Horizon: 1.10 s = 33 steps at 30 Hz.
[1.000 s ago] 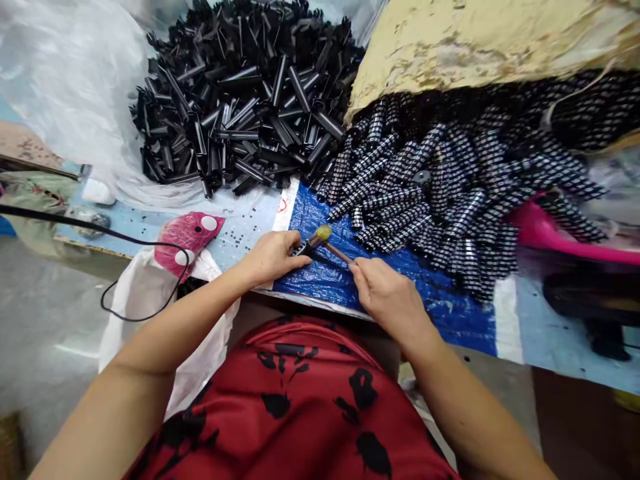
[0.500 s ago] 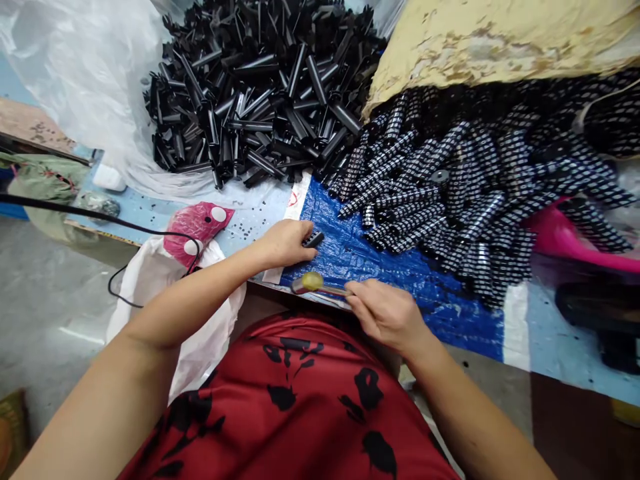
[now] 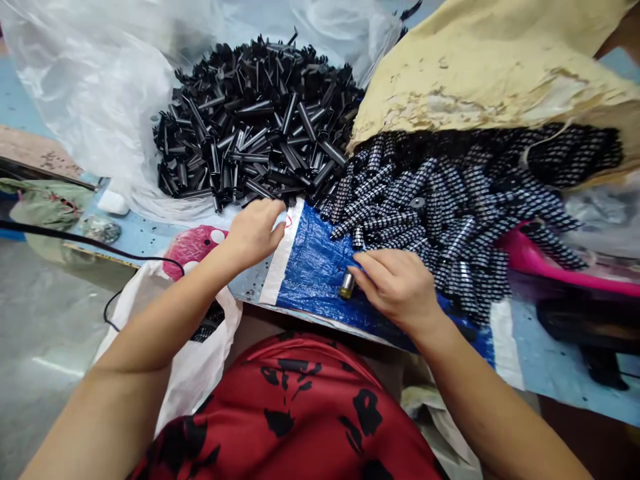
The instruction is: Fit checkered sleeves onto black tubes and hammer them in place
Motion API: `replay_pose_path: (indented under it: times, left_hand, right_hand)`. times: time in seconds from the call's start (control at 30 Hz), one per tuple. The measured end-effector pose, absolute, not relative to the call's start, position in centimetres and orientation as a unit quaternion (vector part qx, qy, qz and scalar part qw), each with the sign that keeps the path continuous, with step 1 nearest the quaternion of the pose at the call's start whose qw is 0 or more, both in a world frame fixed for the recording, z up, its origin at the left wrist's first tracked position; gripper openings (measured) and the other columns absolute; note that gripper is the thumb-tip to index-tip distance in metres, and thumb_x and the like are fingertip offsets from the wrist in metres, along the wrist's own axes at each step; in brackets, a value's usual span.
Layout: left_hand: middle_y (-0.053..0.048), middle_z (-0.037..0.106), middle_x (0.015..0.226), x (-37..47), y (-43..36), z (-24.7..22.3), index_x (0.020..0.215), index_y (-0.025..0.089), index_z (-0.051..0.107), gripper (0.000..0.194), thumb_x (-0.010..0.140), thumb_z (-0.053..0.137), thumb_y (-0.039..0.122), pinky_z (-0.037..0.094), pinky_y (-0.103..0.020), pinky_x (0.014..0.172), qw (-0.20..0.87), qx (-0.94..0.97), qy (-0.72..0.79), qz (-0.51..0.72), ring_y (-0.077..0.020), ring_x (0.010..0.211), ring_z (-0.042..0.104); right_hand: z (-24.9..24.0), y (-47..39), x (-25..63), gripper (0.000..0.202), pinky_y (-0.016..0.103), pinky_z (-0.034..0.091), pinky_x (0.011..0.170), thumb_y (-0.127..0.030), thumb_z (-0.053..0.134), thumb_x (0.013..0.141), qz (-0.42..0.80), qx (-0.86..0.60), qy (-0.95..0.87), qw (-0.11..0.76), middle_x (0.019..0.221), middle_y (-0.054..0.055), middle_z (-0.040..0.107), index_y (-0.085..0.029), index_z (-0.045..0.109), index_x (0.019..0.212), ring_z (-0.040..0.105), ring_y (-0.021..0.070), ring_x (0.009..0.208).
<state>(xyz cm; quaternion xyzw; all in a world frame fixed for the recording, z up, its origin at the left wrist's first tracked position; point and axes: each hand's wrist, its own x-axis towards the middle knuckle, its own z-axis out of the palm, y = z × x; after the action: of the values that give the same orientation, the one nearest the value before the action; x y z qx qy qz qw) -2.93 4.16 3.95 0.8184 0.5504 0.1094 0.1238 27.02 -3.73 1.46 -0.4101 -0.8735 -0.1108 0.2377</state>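
Note:
My right hand (image 3: pixel 395 283) is closed around a small hammer (image 3: pixel 347 284), whose metal head with a yellowish end shows below the fingertips; the handle is hidden. It is over a blue sheet (image 3: pixel 315 260), beside a heap of black tubes with a white checked pattern (image 3: pixel 400 200). My left hand (image 3: pixel 257 230) is above the table edge at the near side of a pile of plain black tubes (image 3: pixel 255 127). Its thumb and fingers are apart, with nothing visible between them.
Clear plastic sheeting (image 3: pixel 100 87) surrounds the plain pile. A yellow worn sack (image 3: pixel 475 73) covers the back of the patterned heap, and a pink basin (image 3: pixel 530 260) is at the right. Near the left edge are a pink bag (image 3: pixel 193 247), a white bag (image 3: pixel 145 333) and a black cable (image 3: pixel 90 241).
My left hand has let go of a short black tube and moved left and up towards the plain pile. The hammer has been drawn in under my right hand. The view has shifted.

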Motion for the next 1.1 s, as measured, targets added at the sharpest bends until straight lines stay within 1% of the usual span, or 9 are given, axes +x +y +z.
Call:
replay_pose_path:
  times: [0.1, 0.3, 0.4, 0.5, 0.6, 0.7, 0.8, 0.97, 1.1]
  left_hand:
    - [-0.018, 0.069, 0.106, -0.2, 8.8, 2.1, 0.109, 0.012, 0.070, 0.027, 0.098, 0.046, 0.016, 0.040, -0.043, 0.087, -0.015, 0.824, 0.562, 0.069, -0.0305, 0.105, 0.057]
    - [-0.015, 0.070, 0.096, 0.5, 12.7, 1.3, 0.096, 0.015, 0.074, 0.026, 0.099, 0.047, 0.016, 0.034, -0.042, 0.081, -0.022, 0.847, 0.532, 0.014, -0.0301, 0.099, 0.055]
    - [-0.016, 0.068, 0.097, -0.4, 10.4, 2.2, 0.091, 0.016, 0.074, 0.030, 0.102, 0.048, 0.027, 0.034, -0.042, 0.078, -0.041, 0.828, 0.556, 0.058, -0.0310, 0.097, 0.055]
    - [-0.016, 0.068, 0.093, -1.7, 6.6, 2.6, 0.088, 0.016, 0.075, 0.041, 0.105, 0.045, 0.038, 0.035, -0.042, 0.076, -0.027, 0.809, 0.579, 0.100, -0.0292, 0.089, 0.056]
    - [-0.012, 0.069, 0.085, -3.1, 3.2, 1.4, 0.095, 0.018, 0.078, 0.039, 0.104, 0.048, 0.041, 0.039, -0.041, 0.078, 0.049, 0.804, 0.577, 0.134, -0.0271, 0.084, 0.058]
    - [-0.010, 0.074, 0.097, -4.0, 1.5, 0.0, 0.111, 0.019, 0.077, 0.029, 0.100, 0.054, 0.034, 0.045, -0.039, 0.089, 0.183, 0.791, 0.548, 0.202, -0.0252, 0.094, 0.064]
    - [-0.009, 0.074, 0.106, -3.5, 1.1, -0.4, 0.112, 0.018, 0.074, 0.026, 0.096, 0.056, 0.029, 0.048, -0.037, 0.092, 0.250, 0.796, 0.496, 0.240, -0.0224, 0.098, 0.066]
    - [-0.012, 0.069, 0.094, -2.0, -0.1, -1.1, 0.100, 0.020, 0.076, 0.024, 0.098, 0.053, 0.025, 0.042, -0.043, 0.086, 0.074, 0.884, 0.433, 0.162, -0.0267, 0.092, 0.059]
    - [-0.010, 0.064, 0.083, -2.8, -1.3, -1.9, 0.101, 0.017, 0.071, 0.025, 0.096, 0.046, 0.018, 0.041, -0.036, 0.075, 0.122, 0.872, 0.464, 0.093, -0.0223, 0.079, 0.057]
  right_hand:
    - [1.9, -0.2, 24.1, 0.018, 0.040, 0.038, 0.085, -0.019, 0.058, 0.101, -0.150, -0.400, -0.896, 0.123, 0.109, 0.009, 0.072, -0.013, 0.068, 0.115, 0.059, 0.0240, 0.100]
    - [0.9, 4.0, 23.1, 0.019, 0.043, 0.038, 0.088, -0.013, 0.051, 0.102, -0.121, -0.376, -0.919, -0.022, 0.104, 0.013, 0.069, -0.010, 0.070, 0.103, 0.057, 0.0282, 0.099]
    - [1.1, 3.7, 23.9, 0.025, 0.044, 0.042, 0.097, -0.017, 0.046, 0.106, -0.056, -0.355, -0.927, 0.106, 0.119, 0.016, 0.071, -0.009, 0.067, 0.114, 0.062, 0.0271, 0.109]
    - [1.4, 1.3, 24.5, 0.028, 0.041, 0.049, 0.097, -0.032, 0.048, 0.108, 0.169, -0.428, -0.836, 0.299, 0.118, 0.014, 0.072, -0.013, 0.062, 0.124, 0.067, 0.0231, 0.105]
    - [1.2, -1.8, 24.1, 0.037, 0.034, 0.055, 0.078, -0.052, 0.053, 0.104, 0.505, -0.495, -0.565, 0.426, 0.097, 0.006, 0.072, -0.019, 0.058, 0.120, 0.069, 0.0177, 0.082]
    - [0.8, -3.8, 23.0, 0.056, 0.027, 0.050, 0.058, -0.070, 0.067, 0.088, 0.680, -0.496, -0.278, 0.462, 0.086, 0.001, 0.065, -0.020, 0.062, 0.113, 0.061, 0.0126, 0.065]
    - [0.8, -4.6, 22.2, 0.062, 0.023, 0.045, 0.053, -0.075, 0.071, 0.080, 0.706, -0.503, -0.165, 0.471, 0.081, 0.001, 0.063, -0.019, 0.066, 0.105, 0.055, 0.0106, 0.061]
    - [0.8, -5.8, 22.3, 0.066, 0.024, 0.043, 0.051, -0.077, 0.080, 0.068, 0.700, -0.515, -0.148, 0.472, 0.073, 0.000, 0.061, -0.017, 0.065, 0.091, 0.054, 0.0106, 0.058]
    - [0.0, -7.3, 23.5, 0.058, 0.022, 0.033, 0.046, -0.072, 0.074, 0.081, 0.690, -0.501, -0.205, 0.481, 0.065, -0.002, 0.053, -0.016, 0.065, 0.093, 0.044, 0.0070, 0.048]
